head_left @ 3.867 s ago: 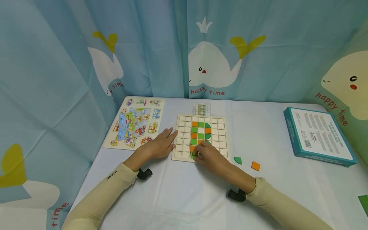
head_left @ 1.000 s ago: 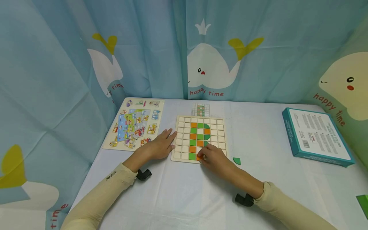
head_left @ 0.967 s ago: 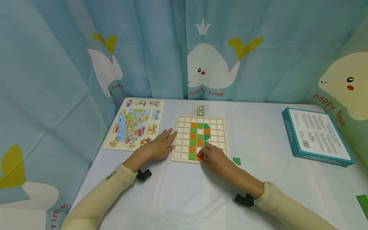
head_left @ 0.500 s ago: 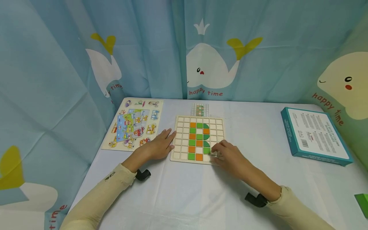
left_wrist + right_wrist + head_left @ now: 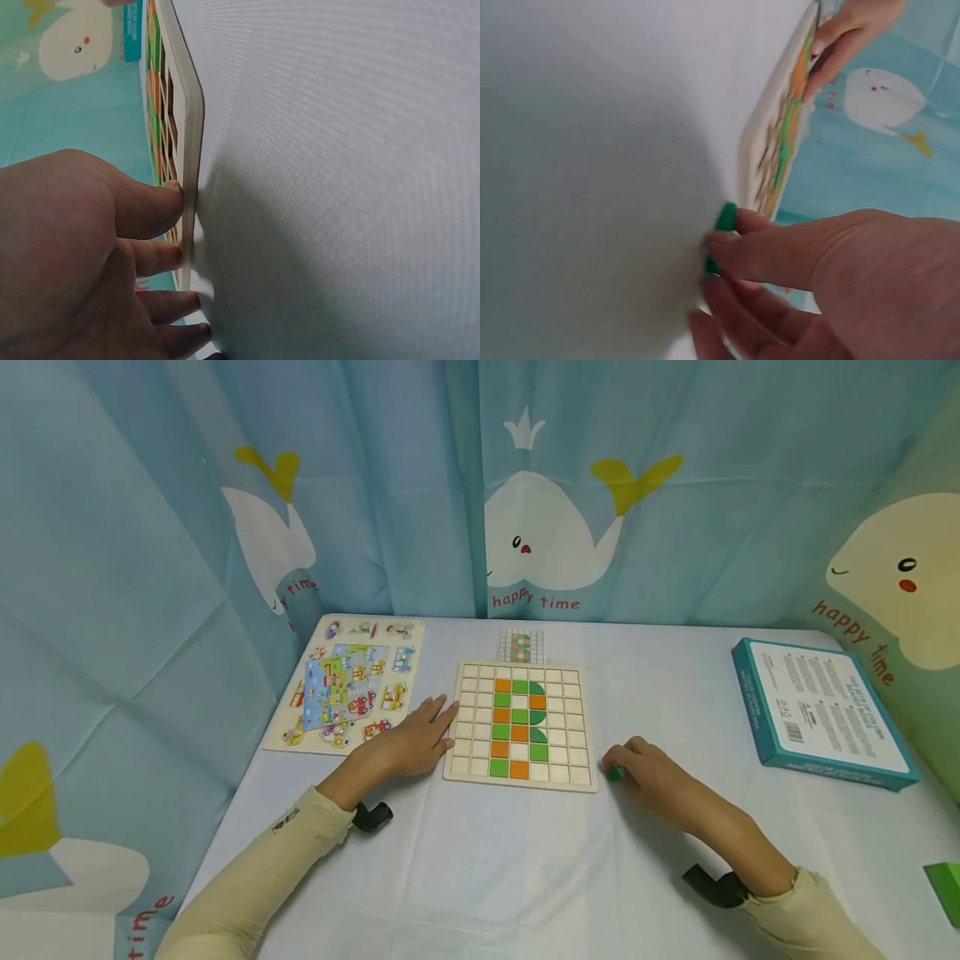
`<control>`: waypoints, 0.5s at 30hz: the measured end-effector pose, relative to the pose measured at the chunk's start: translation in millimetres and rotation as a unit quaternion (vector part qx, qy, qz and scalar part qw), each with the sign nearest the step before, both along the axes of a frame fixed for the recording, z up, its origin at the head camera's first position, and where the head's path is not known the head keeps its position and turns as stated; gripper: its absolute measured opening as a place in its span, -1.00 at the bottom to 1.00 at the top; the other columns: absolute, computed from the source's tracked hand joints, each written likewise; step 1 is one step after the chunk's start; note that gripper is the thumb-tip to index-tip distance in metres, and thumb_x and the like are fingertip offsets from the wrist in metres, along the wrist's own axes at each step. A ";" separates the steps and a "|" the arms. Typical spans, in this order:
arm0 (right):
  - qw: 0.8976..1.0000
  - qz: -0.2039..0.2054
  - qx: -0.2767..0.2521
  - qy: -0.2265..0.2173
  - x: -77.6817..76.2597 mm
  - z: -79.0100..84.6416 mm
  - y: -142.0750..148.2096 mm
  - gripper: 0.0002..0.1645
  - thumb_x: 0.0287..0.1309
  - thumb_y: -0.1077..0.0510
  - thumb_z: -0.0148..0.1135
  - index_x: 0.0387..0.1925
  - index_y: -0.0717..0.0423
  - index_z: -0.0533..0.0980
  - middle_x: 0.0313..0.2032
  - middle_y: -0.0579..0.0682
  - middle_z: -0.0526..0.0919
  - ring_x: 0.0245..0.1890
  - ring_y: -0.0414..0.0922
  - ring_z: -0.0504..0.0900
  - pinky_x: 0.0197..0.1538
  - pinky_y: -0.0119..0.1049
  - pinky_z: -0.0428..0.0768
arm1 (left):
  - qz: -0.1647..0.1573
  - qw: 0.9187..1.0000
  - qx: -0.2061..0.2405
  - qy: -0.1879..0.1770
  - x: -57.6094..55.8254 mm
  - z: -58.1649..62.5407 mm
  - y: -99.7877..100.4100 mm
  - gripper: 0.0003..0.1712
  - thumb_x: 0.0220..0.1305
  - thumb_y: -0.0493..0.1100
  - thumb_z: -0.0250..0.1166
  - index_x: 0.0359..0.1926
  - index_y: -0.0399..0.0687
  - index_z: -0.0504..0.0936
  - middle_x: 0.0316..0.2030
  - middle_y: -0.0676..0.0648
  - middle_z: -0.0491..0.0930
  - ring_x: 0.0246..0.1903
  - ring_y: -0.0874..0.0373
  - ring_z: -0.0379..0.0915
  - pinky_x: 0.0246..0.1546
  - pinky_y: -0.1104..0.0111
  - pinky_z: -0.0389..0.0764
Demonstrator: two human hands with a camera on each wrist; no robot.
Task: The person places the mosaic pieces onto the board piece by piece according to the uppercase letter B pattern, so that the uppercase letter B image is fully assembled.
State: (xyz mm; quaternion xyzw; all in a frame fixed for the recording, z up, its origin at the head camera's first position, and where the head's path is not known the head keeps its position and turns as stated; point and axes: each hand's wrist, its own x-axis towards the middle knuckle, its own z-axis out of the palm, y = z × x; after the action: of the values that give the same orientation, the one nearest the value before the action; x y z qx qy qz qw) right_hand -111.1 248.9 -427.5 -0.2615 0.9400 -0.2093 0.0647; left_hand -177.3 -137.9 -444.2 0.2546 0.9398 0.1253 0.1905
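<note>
My right hand point(image 5: 660, 785) pinches a dark green quarter-circle tile point(image 5: 614, 773) just off the right side of a wooden grid board point(image 5: 472, 760). In the right wrist view that tile point(image 5: 726, 217) stands tilted between thumb and fingers, close to the tabletop. Orange, light green and dark green tiles fill several cells in the board's middle columns, including an orange square point(image 5: 519, 769) in the bottom row. My left hand point(image 5: 412, 745) rests beside the board with fingers extended. Its thumb and fingertips touch the board's left edge point(image 5: 193, 150) in the left wrist view.
A small printed grid card point(image 5: 521, 645) lies behind the board. At the left, a picture puzzle board point(image 5: 405, 643) has a colourful card point(image 5: 322, 693) on it. A teal box point(image 5: 828, 714) sits at the right. A green piece point(image 5: 943, 892) shows at the right edge.
The orange square that lay on the table at the right is now in the board's bottom row. My right hand has moved right and picked up the green quarter-circle. My left hand stays put.
</note>
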 end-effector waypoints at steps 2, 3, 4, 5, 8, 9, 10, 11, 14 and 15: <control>1.000 -0.015 0.002 0.008 -1.2 -1.7 2.1 -0.57 0.13 0.51 0.28 0.00 0.15 0.50 -0.10 0.13 0.51 -0.10 0.06 0.50 -0.06 0.00 0.56 | 0.000 1.000 0.000 -0.001 -0.4 -0.7 -0.1 -0.26 0.61 0.04 -0.11 0.60 -0.10 -0.14 0.56 -0.24 -0.25 0.52 -0.15 -0.37 0.46 0.07 -0.12; 1.000 -0.028 0.004 0.005 -1.7 -2.0 3.0 -0.56 0.13 0.48 0.30 0.03 0.17 0.49 -0.07 0.16 0.50 -0.08 0.10 0.49 -0.05 0.04 0.55 | 0.000 1.000 -0.001 -0.002 -0.7 -1.2 -0.2 -0.26 0.61 0.04 -0.11 0.60 -0.10 -0.14 0.56 -0.23 -0.25 0.52 -0.15 -0.38 0.46 0.08 -0.12; 0.999 -0.043 0.005 -0.001 -1.7 -1.8 3.4 -0.56 0.14 0.43 0.33 0.06 0.19 0.48 -0.06 0.19 0.50 -0.08 0.12 0.49 -0.05 0.06 0.55 | 0.001 1.000 -0.001 -0.003 -0.7 -1.5 -0.3 -0.26 0.61 0.04 -0.11 0.60 -0.09 -0.15 0.56 -0.23 -0.25 0.52 -0.14 -0.38 0.46 0.08 -0.13; 0.998 -0.056 0.005 -0.008 -2.1 -2.5 4.1 -0.56 0.15 0.39 0.35 0.06 0.21 0.47 -0.05 0.21 0.49 -0.06 0.14 0.49 -0.04 0.09 0.54 | 0.002 1.000 0.000 -0.004 -0.7 -1.5 -0.3 -0.26 0.61 0.05 -0.11 0.61 -0.08 -0.15 0.56 -0.22 -0.26 0.52 -0.14 -0.39 0.46 0.08 -0.13; 0.997 -0.074 -0.002 -0.010 -2.4 -6.9 4.8 -0.61 0.17 0.28 0.40 0.01 0.26 0.49 -0.08 0.20 0.49 -0.07 0.13 0.50 -0.04 0.09 0.54 | 0.004 1.000 0.000 -0.004 -0.4 -1.7 -0.8 -0.26 0.61 0.05 -0.11 0.61 -0.07 -0.15 0.57 -0.21 -0.26 0.52 -0.13 -0.39 0.46 0.08 -0.12; 0.997 -0.074 -0.007 -0.006 -2.4 -8.6 4.6 -0.63 0.18 0.28 0.41 -0.02 0.27 0.50 -0.10 0.18 0.49 -0.10 0.11 0.51 -0.06 0.06 0.55 | 0.005 1.000 -0.002 -0.005 -0.4 -1.8 -0.9 -0.26 0.61 0.06 -0.11 0.61 -0.06 -0.15 0.57 -0.20 -0.26 0.52 -0.12 -0.39 0.46 0.09 -0.13; 0.997 -0.072 -0.012 0.000 -2.2 -10.1 4.3 -0.67 0.18 0.29 0.40 -0.04 0.27 0.51 -0.12 0.17 0.49 -0.12 0.10 0.52 -0.08 0.04 0.57 | 0.005 1.000 -0.001 -0.004 -0.4 -1.7 -1.1 -0.26 0.61 0.06 -0.11 0.61 -0.06 -0.15 0.57 -0.20 -0.26 0.52 -0.13 -0.39 0.46 0.09 -0.13; 0.997 -0.071 -0.016 0.005 -1.9 -11.5 3.9 -0.69 0.18 0.31 0.39 -0.06 0.27 0.52 -0.14 0.16 0.49 -0.13 0.08 0.53 -0.09 0.02 0.58 | 0.005 1.000 -0.001 -0.004 -0.4 -1.6 -1.2 -0.26 0.61 0.05 -0.11 0.61 -0.07 -0.14 0.57 -0.21 -0.26 0.52 -0.13 -0.38 0.46 0.08 -0.13; 0.997 -0.065 -0.025 0.027 -1.7 -14.5 2.6 -0.71 0.15 0.38 0.39 -0.10 0.29 0.52 -0.18 0.13 0.49 -0.19 0.04 0.55 -0.15 -0.05 0.60 | 0.003 1.000 0.001 -0.003 -0.4 -0.8 -1.4 -0.26 0.61 0.05 -0.11 0.61 -0.08 -0.14 0.56 -0.22 -0.25 0.52 -0.14 -0.38 0.46 0.07 -0.12; 0.997 -0.064 -0.025 0.033 -1.8 -15.1 2.0 -0.71 0.15 0.39 0.39 -0.10 0.29 0.52 -0.19 0.13 0.49 -0.20 0.04 0.55 -0.16 -0.06 0.61 | 0.003 1.000 0.001 -0.004 -0.4 -0.4 -1.3 -0.26 0.61 0.05 -0.11 0.60 -0.08 -0.14 0.56 -0.22 -0.25 0.52 -0.14 -0.38 0.46 0.07 -0.13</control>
State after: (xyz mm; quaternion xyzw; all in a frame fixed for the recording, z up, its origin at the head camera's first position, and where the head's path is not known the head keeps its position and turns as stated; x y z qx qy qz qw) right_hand -113.0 250.9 -442.6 -0.2086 0.9511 -0.2275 0.0137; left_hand -177.7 -139.2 -444.6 0.2511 0.9397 0.1283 0.1938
